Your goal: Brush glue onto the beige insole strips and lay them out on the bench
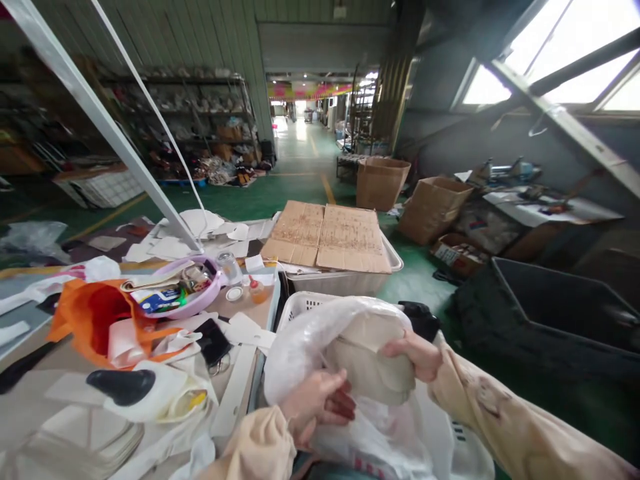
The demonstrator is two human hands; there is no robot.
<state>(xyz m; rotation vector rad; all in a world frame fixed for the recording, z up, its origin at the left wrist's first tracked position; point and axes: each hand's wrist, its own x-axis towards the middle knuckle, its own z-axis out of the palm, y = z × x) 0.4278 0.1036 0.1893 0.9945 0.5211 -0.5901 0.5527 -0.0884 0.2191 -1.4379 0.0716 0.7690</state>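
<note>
A white plastic bag (pixel 300 353) sits in a white slotted basket (pixel 293 310) in front of me. Off-white flat curved pieces (pixel 370 347) are stacked at the bag's mouth. With thumb on top, my right hand (pixel 417 353) is closed on the right edge of these pieces. My left hand (pixel 320 403) is lower and to the left, its fingers curled at the edge of the bag; the exact grip is partly hidden.
Left of the basket, the table holds an orange bag (pixel 95 320), a purple basin (pixel 200 300) of supplies, a phone (pixel 213 341) and a white bottle (pixel 150 393). Flattened cardboard (pixel 327 233) covers a bin ahead. A dark tub (pixel 550 320) stands at right.
</note>
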